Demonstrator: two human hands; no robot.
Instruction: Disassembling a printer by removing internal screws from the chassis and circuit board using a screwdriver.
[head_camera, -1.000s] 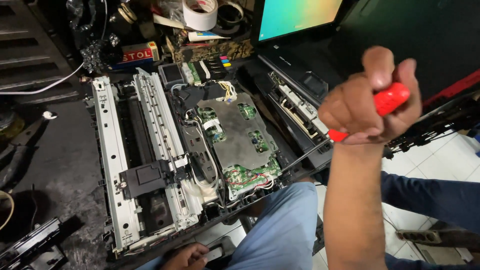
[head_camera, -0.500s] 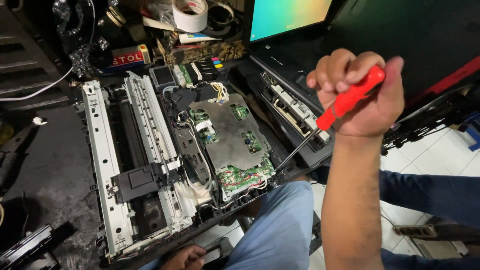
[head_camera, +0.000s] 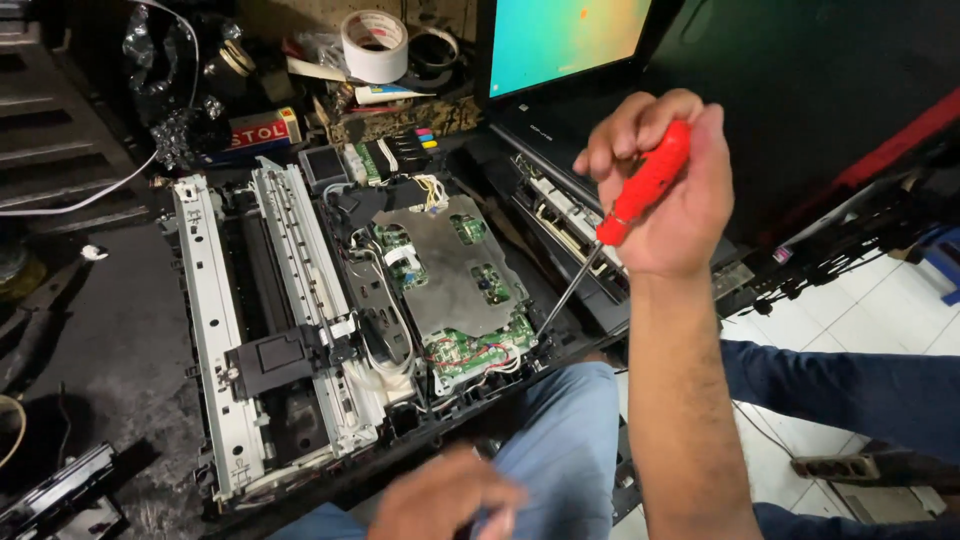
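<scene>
Red screwdriver (head_camera: 640, 190) in rt hand (head_camera: 665, 200), tip near circuit board (head_camera: 450, 290).

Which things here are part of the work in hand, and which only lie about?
In use:
right hand
red-handled screwdriver
opened printer
its circuit board
left hand, blurred, at the printer's near edge

Lying about:
white tape roll
lit screen
white cable

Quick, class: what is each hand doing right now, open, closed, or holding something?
Right hand: closed, holding the red screwdriver.
Left hand: blurred at the bottom edge; cannot tell.
</scene>
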